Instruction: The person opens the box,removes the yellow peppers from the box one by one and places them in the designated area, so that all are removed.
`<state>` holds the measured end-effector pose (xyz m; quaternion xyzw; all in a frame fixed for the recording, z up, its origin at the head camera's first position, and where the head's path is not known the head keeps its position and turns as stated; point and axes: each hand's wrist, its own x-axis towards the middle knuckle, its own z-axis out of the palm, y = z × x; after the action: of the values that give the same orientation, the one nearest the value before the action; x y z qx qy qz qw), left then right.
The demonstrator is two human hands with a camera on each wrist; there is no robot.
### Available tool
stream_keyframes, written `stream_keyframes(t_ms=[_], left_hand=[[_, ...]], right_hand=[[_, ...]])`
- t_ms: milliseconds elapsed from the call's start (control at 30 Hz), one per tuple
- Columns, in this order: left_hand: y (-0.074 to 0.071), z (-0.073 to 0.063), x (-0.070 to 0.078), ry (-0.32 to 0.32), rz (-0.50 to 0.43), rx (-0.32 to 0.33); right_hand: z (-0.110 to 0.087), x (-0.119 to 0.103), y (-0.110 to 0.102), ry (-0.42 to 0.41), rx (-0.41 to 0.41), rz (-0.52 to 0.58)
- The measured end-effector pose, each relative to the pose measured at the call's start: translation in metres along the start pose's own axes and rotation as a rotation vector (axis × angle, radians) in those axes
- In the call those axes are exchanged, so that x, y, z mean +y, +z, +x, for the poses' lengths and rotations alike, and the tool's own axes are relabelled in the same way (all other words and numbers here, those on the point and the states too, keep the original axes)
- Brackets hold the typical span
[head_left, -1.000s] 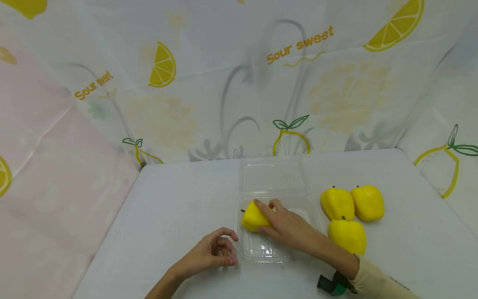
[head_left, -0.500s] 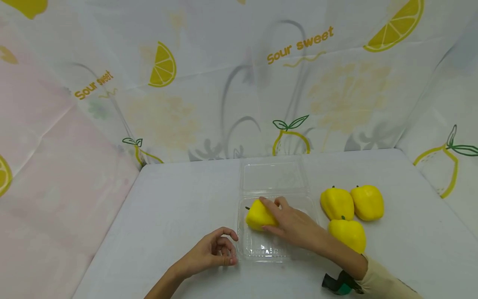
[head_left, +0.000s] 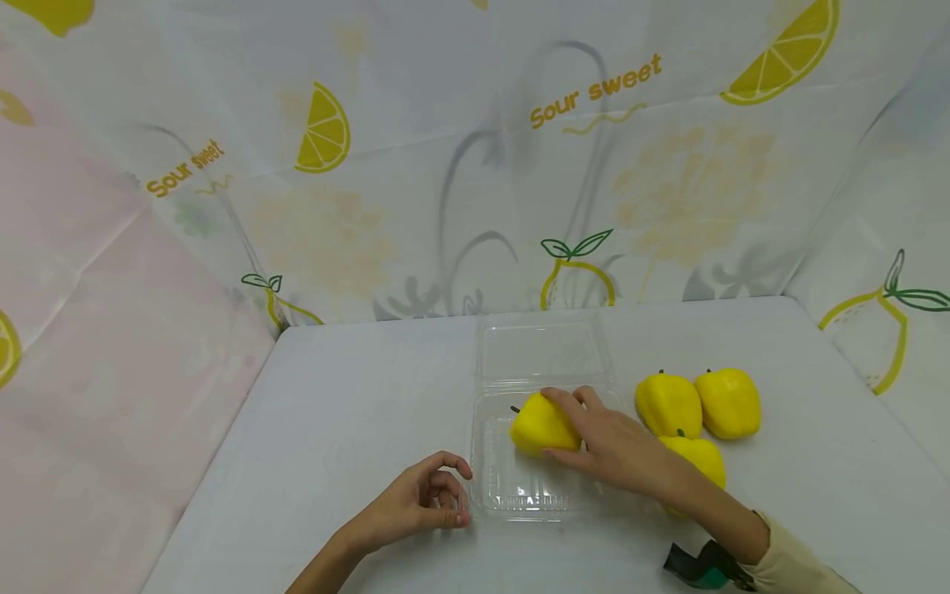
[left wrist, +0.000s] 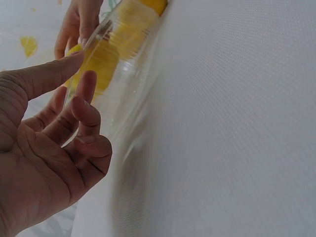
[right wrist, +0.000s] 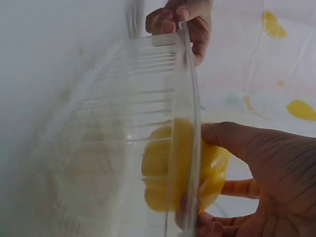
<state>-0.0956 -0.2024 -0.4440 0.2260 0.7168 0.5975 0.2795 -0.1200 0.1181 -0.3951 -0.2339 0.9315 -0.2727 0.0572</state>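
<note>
A yellow bell pepper with a dark stem is gripped by my right hand, thumb on the near side and fingers on the far side. It is within the base of a clear plastic clamshell box, whose lid lies folded back. The right wrist view shows the pepper through the box wall. My left hand stays at the box's left side, fingers loosely curled. In the left wrist view, thumb and fingers of that hand are at the box rim; contact is unclear.
Right of the box, several yellow bell peppers lie close together: one at the back left, one at the back right and one in front, partly covered by my forearm. A black and green strap-like object is by my right sleeve. Lemon-printed cloth stands behind.
My right hand has moved rightward with the bell pepper, from the box's left side toward its middle. The left hand has hardly moved.
</note>
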Motion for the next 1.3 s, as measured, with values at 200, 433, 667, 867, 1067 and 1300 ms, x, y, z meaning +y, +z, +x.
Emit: stream_keyframes(t_ms=[200, 433, 667, 867, 1067, 1300], left_hand=[[0.0, -0.001, 0.0, 0.006, -0.001, -0.001], [0.0, -0.001, 0.0, 0.016, -0.001, -0.004], [0.0, -0.001, 0.0, 0.029, -0.004, -0.011], [0.0, -0.001, 0.0, 0.033, -0.01, -0.016], [0.0, -0.001, 0.0, 0.038, -0.005, -0.019], [0.0, -0.001, 0.001, 0.037, -0.012, -0.022]], right_hand=[[-0.007, 0.006, -0.012, 0.027, 0.003, 0.03], [-0.017, 0.011, -0.025, 0.024, 0.023, 0.024], [-0.026, 0.018, -0.035, 0.023, 0.021, 0.023], [-0.033, 0.022, -0.044, 0.045, 0.013, 0.055], [-0.039, 0.028, -0.053, 0.026, 0.036, 0.065], [-0.049, 0.032, -0.061, 0.042, 0.078, 0.021]])
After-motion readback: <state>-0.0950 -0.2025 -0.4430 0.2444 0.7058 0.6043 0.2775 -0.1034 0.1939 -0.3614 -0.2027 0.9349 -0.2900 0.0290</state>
